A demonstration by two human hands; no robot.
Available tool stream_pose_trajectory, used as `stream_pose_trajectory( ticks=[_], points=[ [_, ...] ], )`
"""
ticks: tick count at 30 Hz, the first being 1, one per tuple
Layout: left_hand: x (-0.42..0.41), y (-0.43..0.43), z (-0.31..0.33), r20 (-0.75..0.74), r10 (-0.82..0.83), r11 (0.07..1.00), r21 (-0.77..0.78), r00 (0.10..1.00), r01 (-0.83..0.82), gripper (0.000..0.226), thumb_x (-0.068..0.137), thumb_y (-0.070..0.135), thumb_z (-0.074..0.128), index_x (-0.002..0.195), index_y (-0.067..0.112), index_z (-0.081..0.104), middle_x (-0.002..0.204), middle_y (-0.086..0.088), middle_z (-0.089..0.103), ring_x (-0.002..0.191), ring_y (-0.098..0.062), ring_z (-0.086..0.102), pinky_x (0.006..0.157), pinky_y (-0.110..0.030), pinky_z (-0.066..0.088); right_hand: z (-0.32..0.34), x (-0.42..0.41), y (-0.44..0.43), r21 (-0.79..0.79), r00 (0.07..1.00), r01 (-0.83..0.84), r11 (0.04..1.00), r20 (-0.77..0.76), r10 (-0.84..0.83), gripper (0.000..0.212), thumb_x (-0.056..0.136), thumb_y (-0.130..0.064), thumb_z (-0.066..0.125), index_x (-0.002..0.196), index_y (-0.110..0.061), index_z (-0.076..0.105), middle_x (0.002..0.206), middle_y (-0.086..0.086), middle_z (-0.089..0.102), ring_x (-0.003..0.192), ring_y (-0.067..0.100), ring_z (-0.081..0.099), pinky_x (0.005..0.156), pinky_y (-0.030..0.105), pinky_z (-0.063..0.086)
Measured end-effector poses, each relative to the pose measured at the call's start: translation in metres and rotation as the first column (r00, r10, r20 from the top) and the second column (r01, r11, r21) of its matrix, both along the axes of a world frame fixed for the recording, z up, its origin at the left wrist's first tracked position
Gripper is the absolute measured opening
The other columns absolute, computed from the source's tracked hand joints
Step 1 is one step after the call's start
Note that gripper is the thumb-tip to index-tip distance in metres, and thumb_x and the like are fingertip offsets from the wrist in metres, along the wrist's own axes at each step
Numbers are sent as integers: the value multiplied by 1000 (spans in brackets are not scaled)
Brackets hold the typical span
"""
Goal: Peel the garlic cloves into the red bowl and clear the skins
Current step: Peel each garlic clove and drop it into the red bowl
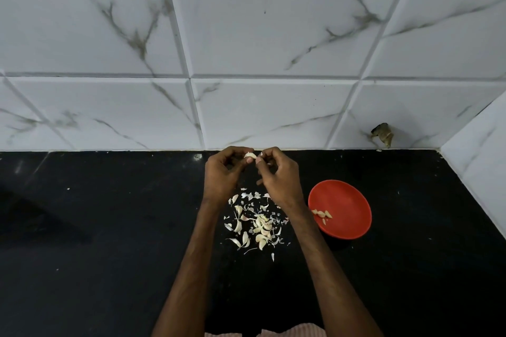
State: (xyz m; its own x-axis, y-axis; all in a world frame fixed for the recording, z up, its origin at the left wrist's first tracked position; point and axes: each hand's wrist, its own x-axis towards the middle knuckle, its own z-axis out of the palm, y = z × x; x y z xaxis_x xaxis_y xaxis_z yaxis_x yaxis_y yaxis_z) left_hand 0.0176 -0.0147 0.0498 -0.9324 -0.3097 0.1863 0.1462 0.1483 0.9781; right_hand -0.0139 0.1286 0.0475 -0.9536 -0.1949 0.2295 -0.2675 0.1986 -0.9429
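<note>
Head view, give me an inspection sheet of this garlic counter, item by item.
Surface: black counter, flecked with bits of skin.
Job's things: clove held above the counter; red bowl at right, a few peeled cloves inside; pile of cloves and skins between the forearms.
Clutter: nothing seen beyond the skins.
Hands: left hand grips the clove; right hand pinches its end.
Cables: nothing seen.
Surroundings: marble-look tiles behind; dark patch low on the wall at right.

Dim, soft light; wide-angle edge distortion.
</note>
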Motion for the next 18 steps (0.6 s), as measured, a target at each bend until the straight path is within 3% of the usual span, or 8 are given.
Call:
stream_pose_trajectory(
  ticks=[4, 9, 15, 18],
  points=[
    [0, -1, 2, 2, 9, 1000, -30, 1000, -9, 17, 85, 8, 78, 101, 11, 76, 91, 1, 77, 80, -13, 69, 75, -32, 57, 0, 0, 2, -70, 999, -36, 997, -1, 37, 4, 95, -13, 67, 94, -14, 63, 88, -5, 65, 81, 9, 67, 53, 25, 57],
    [2, -1, 5, -27, 10, 997, -81, 1000, -12, 18, 83, 6, 79, 101, 4, 77, 94, -2, 78, 89, -14, 73, 83, -28, 57, 0, -3, 5, -73, 994, -87, 993, 65, 92, 11, 97, -12, 65, 91, -21, 61, 86, 3, 65, 72, 9, 66, 50, 25, 56],
    [1, 8, 6, -60, 37, 989, -142, 998, -45, 18, 81, 6, 82, 98, 2, 76, 95, -3, 77, 91, -14, 72, 83, -27, 57, -4, -5, 6, 18, 999, -17, 1000, 39, 17, 17, 97, -13, 64, 86, -25, 58, 75, 5, 65, 59, 21, 62, 44, 32, 53],
    [1, 7, 5, -42, 32, 989, -141, 999, -38, 19, 81, 7, 82, 99, 3, 76, 94, -2, 77, 89, -15, 72, 84, -30, 58, -5, -6, 7, -9, 997, -46, 999, 62, 47, 16, 97, -16, 63, 86, -29, 60, 73, -2, 64, 59, 11, 58, 44, 24, 49]
  ],
)
